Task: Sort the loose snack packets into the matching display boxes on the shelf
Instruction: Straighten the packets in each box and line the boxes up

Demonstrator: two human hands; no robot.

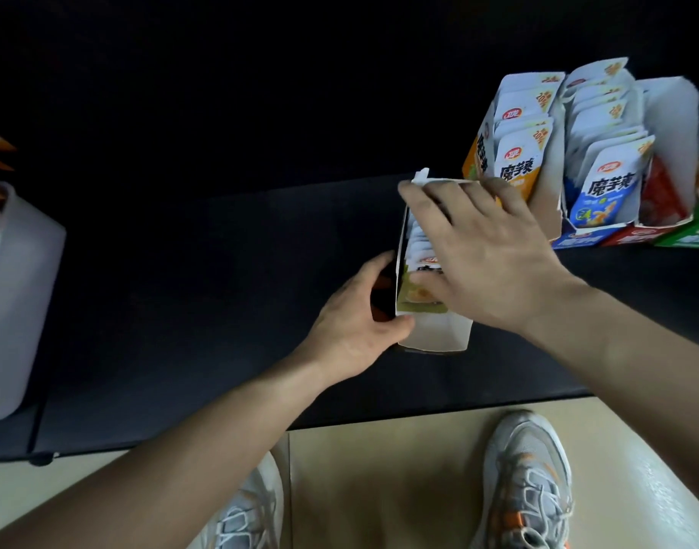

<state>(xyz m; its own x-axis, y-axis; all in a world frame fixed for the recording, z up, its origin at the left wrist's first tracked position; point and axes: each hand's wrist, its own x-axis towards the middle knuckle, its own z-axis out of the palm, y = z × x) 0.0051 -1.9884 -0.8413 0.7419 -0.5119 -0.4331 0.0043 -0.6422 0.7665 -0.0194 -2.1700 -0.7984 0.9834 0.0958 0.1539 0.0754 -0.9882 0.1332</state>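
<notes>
Left hand (352, 315) grips display box (439, 335); right hand (486, 255) covers packets (419, 247).

Orange packet (516, 168): front reads "魔芋爽", corner flash "20%". Blue packet (606, 192): front reads "魔芋爽". Other print illegible.

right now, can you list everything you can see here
held box: one, white inside, shelf front
packets: several, white-topped, in held box
orange box: one, orange, rear right, packets inside
blue box: one, blue, beside orange
red box: one, red, beside blue
green box: one, green, right edge
container: one, whitish, far left
shelf: one, black
shoes: two, grey, on beige floor
left hand: grips held box's left side
right hand: spread over its packets
</notes>
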